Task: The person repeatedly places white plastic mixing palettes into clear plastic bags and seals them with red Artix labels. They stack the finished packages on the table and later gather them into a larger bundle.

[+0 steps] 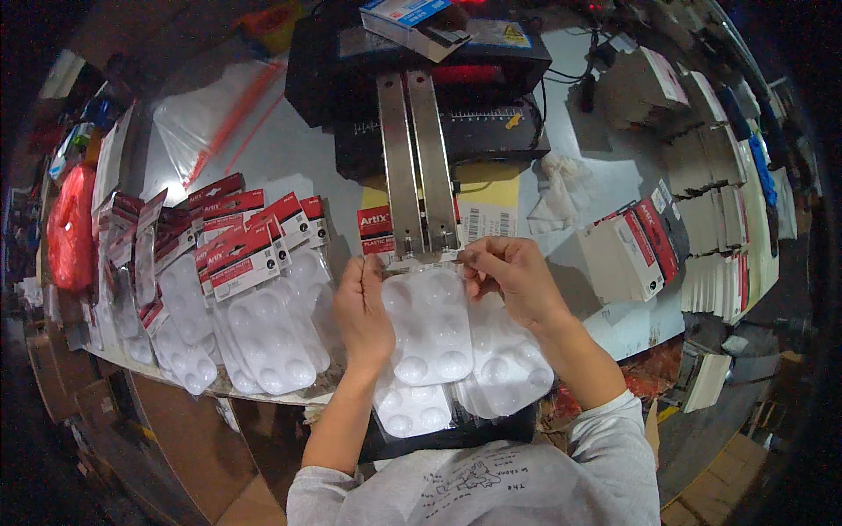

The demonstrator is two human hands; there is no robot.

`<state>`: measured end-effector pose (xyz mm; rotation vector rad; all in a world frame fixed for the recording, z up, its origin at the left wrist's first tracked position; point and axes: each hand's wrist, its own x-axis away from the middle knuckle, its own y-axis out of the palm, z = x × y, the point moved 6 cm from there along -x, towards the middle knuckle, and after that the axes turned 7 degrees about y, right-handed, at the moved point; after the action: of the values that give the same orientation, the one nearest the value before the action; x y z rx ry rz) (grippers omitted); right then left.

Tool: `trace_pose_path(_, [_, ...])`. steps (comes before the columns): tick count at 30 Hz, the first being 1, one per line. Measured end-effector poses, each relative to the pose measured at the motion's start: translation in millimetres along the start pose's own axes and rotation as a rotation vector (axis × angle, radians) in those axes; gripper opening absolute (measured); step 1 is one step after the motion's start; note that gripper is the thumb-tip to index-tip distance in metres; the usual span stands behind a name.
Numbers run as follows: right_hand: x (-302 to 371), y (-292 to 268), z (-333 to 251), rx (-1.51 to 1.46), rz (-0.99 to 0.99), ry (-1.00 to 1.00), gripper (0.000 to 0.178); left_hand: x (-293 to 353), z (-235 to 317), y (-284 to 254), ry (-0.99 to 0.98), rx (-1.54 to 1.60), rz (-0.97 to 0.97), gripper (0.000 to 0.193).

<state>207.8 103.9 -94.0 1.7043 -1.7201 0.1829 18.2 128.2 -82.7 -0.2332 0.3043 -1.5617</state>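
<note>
In the head view, a white palette (428, 329) lies near the centre, toward six o'clock. The left hand (364, 307) grasps its upper edge at ten o'clock, and the right hand (513, 279) pinches it at one o'clock. A black machine (311, 74) stands at twelve o'clock on the desk (309, 162). Carded palettes (263, 329) lie at nine o'clock, and cards (618, 263) are stacked at three o'clock.

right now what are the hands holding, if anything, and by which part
A white plastic palette, seemingly by its upper end: left hand at the left corner, right hand at the right.
</note>
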Motion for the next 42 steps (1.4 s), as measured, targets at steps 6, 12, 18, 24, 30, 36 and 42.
trace_pose_path(6, [28,1,-42,0.794,0.283,-0.288,0.015,8,-4,-23,0.084,-0.381,-0.032,0.027])
trace_pose_path(12, [126,-100,-126,1.078,0.905,-0.540,0.083,-2,71,-141,0.220,-0.897,0.410,0.026])
trace_pose_path(18, [121,-143,-107,1.146,0.854,-0.576,0.089,58,63,7,0.329,-0.708,-0.265,0.031])
trace_pose_path(24, [122,-148,-117,1.230,0.841,-0.507,0.085,67,46,30,0.322,-0.295,-0.208,0.014])
trace_pose_path(30, [125,-134,-114,1.184,0.913,-0.556,0.072,68,43,13,-0.196,0.584,-0.219,0.010])
trace_pose_path(36, [131,-29,-85,0.876,0.380,-0.537,0.051,82,53,3,-0.302,0.667,-0.217,0.007])
trace_pose_path(42, [84,35,-56,1.005,0.030,-0.386,0.030,79,72,-9,-0.119,0.272,-0.310,0.013])
